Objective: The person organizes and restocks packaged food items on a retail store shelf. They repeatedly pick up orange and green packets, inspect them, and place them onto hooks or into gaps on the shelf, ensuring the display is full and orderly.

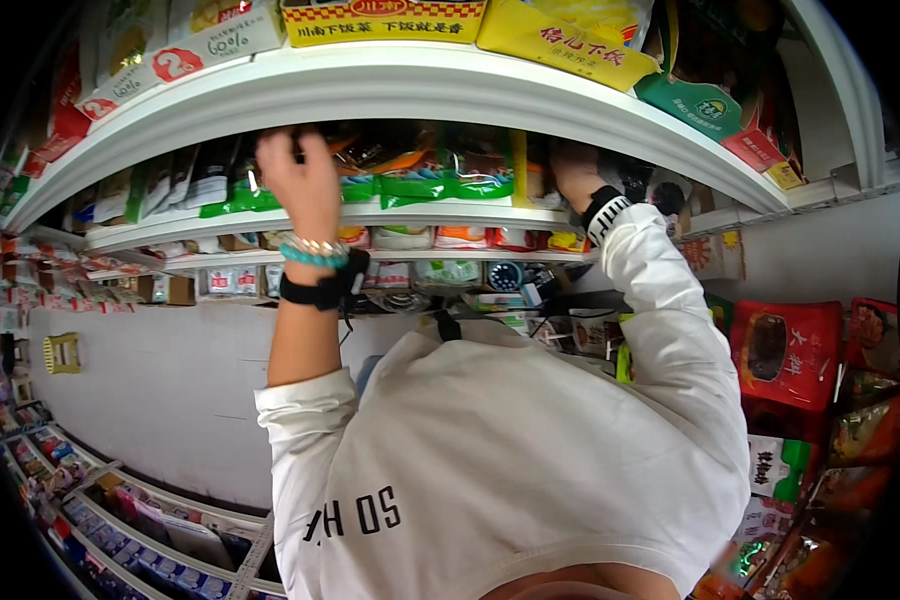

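Observation:
My left hand (298,171), with a turquoise bead bracelet and black band at its wrist, is raised over the left part of a row of green-edged plastic food packets (450,180). Its fingers are blurred and spread, and I see nothing held in them. At the right end of that row, my right hand (576,174) reaches in beside a yellow-edged packet (523,169); its fingers are hidden in shadow under the upper shelf, so whether it grips anything does not show. Darker packets (208,184) stand to the left of the row.
The white upper shelf (450,82) overhangs both hands and bears yellow cartons (382,26). Lower shelves hold more packets (461,237). Red bags (784,352) hang at my right. A yellow stool (61,353) stands on the floor at left, beyond which are other shelves (157,525).

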Action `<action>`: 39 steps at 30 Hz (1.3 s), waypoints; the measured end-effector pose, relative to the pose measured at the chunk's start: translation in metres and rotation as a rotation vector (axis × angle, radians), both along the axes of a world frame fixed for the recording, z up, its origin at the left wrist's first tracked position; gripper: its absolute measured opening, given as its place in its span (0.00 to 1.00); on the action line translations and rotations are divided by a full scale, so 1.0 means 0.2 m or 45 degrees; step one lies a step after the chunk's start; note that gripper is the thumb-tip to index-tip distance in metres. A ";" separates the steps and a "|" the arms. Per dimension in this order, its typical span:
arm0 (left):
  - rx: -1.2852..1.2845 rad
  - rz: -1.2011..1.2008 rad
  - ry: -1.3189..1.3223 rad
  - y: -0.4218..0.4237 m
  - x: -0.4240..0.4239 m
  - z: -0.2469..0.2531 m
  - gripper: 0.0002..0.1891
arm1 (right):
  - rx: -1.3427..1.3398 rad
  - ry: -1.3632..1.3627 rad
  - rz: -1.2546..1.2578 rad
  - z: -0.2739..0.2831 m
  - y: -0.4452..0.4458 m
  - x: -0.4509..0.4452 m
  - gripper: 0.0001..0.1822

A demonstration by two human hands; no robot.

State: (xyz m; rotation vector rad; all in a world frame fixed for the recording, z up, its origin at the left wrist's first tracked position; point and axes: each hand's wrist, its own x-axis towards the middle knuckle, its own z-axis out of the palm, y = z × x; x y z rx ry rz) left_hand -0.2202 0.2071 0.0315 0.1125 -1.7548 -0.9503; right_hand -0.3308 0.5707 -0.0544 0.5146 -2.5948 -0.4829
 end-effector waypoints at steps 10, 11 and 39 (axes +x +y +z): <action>-0.690 -1.097 -0.544 0.85 0.21 -0.19 0.16 | 0.319 -0.309 -0.012 0.11 -0.06 0.09 0.09; -0.739 -1.121 -0.572 0.88 0.20 -0.21 0.18 | 0.367 -0.351 0.006 0.09 -0.03 0.09 0.08; 0.941 -1.632 -1.075 0.82 0.41 -0.08 0.27 | -2.703 0.120 0.226 0.55 -0.13 0.89 0.16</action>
